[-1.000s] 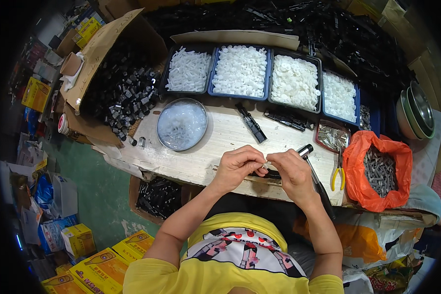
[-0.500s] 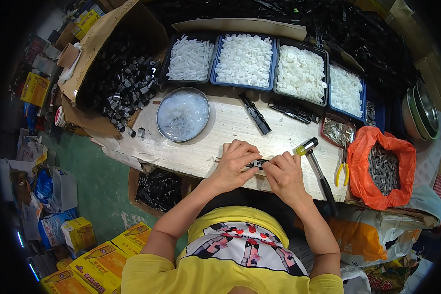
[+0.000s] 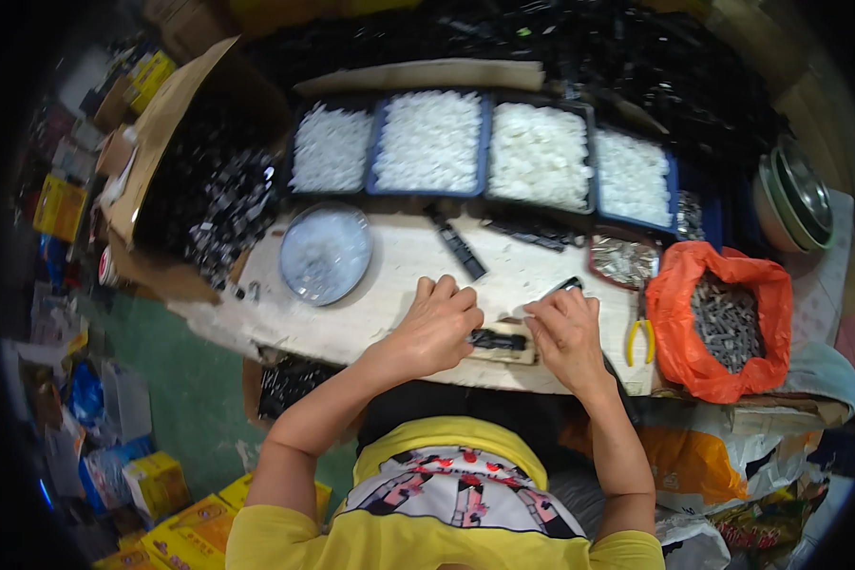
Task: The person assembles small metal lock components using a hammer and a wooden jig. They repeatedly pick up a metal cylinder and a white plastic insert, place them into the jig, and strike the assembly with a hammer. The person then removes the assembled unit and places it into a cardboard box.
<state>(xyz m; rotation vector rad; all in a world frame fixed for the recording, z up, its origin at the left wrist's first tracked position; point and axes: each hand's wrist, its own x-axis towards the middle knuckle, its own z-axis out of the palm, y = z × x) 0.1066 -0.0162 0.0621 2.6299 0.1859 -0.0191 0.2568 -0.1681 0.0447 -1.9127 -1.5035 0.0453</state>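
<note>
A slim black plastic part (image 3: 500, 340) lies on a pale wooden block (image 3: 505, 356) at the bench's near edge. At its left end my left hand (image 3: 432, 325) is closed, thumb and fingertips against the part. To the right of the block, my right hand (image 3: 570, 334) is raised a little, its thumb and fingers drawn together. Whether they pinch something small is too blurred to tell. Behind that hand a hammer is mostly covered; only its dark head end (image 3: 568, 284) and a bit of handle show. Farther back lie another long black part (image 3: 458, 249) and a black assembly (image 3: 534, 234).
Trays of small white parts (image 3: 429, 142) line the back. A round dish (image 3: 325, 255) and a carton of black pieces (image 3: 166, 161) stand left. On the right are a red tray of metal pieces (image 3: 623, 260), yellow-handled pliers (image 3: 640, 342) and an orange bag of grey parts (image 3: 670, 313).
My right hand has come off the black part and moved to the right, now covering much of the hammer. My left hand has shifted back at the part's left end. The whole view has shifted.
</note>
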